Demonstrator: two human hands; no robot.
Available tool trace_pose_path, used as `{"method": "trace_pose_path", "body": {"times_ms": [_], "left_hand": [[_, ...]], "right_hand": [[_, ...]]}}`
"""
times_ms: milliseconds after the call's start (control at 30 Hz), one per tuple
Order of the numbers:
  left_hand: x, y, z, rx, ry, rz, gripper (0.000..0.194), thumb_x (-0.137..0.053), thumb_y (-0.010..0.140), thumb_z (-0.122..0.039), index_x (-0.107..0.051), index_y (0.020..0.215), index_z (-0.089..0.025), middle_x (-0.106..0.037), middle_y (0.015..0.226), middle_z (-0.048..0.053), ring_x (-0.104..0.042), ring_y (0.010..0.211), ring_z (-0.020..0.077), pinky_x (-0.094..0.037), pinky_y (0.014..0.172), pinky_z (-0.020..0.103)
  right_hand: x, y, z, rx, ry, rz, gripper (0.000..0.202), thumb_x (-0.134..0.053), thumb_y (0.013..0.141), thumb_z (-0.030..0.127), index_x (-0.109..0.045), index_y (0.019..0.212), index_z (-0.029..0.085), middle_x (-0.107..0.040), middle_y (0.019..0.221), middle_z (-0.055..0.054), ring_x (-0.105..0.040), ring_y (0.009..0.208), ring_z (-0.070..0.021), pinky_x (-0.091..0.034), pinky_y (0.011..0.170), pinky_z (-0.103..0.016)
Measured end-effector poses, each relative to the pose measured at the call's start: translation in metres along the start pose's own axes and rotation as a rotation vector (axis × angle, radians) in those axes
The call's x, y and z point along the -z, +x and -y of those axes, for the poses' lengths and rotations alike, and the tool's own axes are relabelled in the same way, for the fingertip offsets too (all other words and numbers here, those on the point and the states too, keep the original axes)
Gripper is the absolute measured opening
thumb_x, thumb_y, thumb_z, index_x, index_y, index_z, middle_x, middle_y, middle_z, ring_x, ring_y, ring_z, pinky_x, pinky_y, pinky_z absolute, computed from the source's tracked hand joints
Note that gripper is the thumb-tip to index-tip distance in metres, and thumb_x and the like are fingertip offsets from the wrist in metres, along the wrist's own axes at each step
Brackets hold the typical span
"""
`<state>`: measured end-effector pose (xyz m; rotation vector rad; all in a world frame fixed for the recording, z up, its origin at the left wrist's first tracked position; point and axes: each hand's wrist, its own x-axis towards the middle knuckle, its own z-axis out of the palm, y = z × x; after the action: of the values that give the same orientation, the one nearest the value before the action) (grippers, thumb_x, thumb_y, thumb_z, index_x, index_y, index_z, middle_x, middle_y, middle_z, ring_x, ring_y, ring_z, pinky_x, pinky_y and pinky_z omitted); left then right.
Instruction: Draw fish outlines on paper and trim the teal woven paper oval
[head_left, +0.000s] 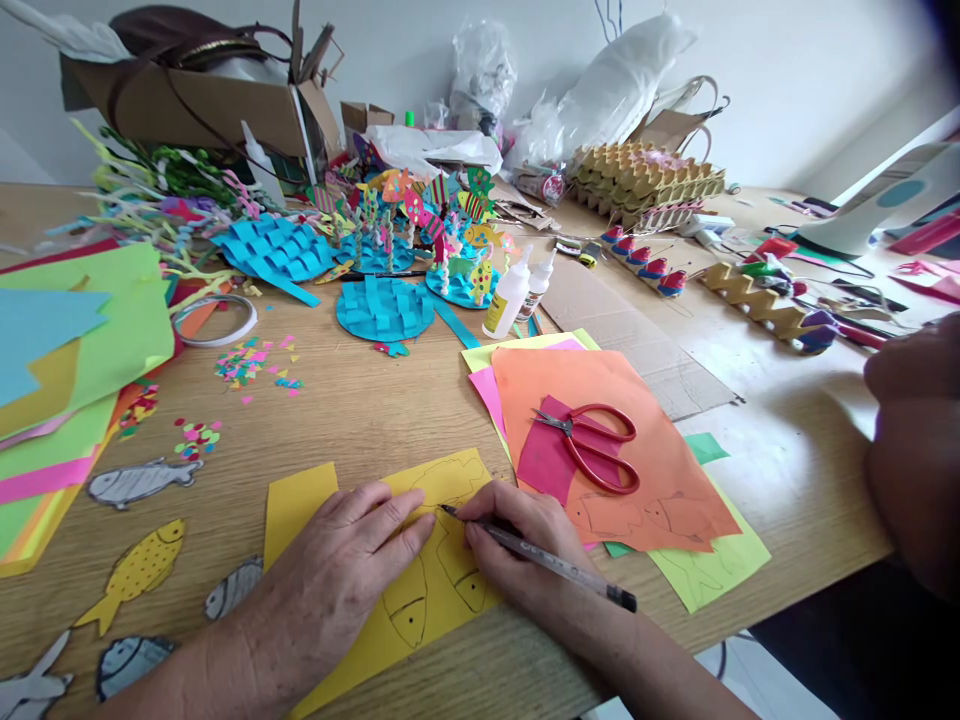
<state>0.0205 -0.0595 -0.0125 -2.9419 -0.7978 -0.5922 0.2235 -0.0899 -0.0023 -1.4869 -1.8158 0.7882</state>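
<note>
My right hand (pixel 517 535) grips a black pen (pixel 559 565), its tip touching a yellow sheet of paper (pixel 300 510). Pencil-thin fish outlines (pixel 409 605) cover part of that sheet. Flat on the same paper rests my left hand (pixel 349 555), fingers stretched out and slightly apart, fingertips close to the pen tip. Right of my hands, red-handled scissors (pixel 600 450) lie on a magenta piece of paper (pixel 536 465) over an orange sheet (pixel 517 385), which also carries fish drawings. Left of my hands are a yellow paper fish (pixel 142 570) and a grey paper fish (pixel 142 483).
Two glue bottles (pixel 508 297) stand beyond the paper, near blue woven paper discs (pixel 384 308). A tape roll (pixel 215 320) and coloured sheets (pixel 82 370) lie left. Egg cartons (pixel 649 180) and a cardboard box (pixel 202 105) sit at the back. Another person's arm (pixel 919 450) is at right.
</note>
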Motion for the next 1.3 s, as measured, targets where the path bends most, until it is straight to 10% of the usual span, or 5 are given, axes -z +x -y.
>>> {"method": "trace_pose_path", "body": {"times_ms": [1300], "left_hand": [[-0.0019, -0.0026, 0.0012, -0.005, -0.017, 0.019, 0.043, -0.03, 0.086, 0.002, -0.059, 0.112, -0.016, -0.063, 0.111, 0.003, -0.051, 0.099, 0.0207, -0.048, 0.08, 0.034]], "right_hand": [[0.0019, -0.0012, 0.001, 0.011, -0.021, 0.0, 0.014, -0.046, 0.071, 0.009, -0.055, 0.071, 0.02, -0.053, 0.053, 0.005, -0.045, 0.043, -0.0074, -0.032, 0.042, -0.017]]}}
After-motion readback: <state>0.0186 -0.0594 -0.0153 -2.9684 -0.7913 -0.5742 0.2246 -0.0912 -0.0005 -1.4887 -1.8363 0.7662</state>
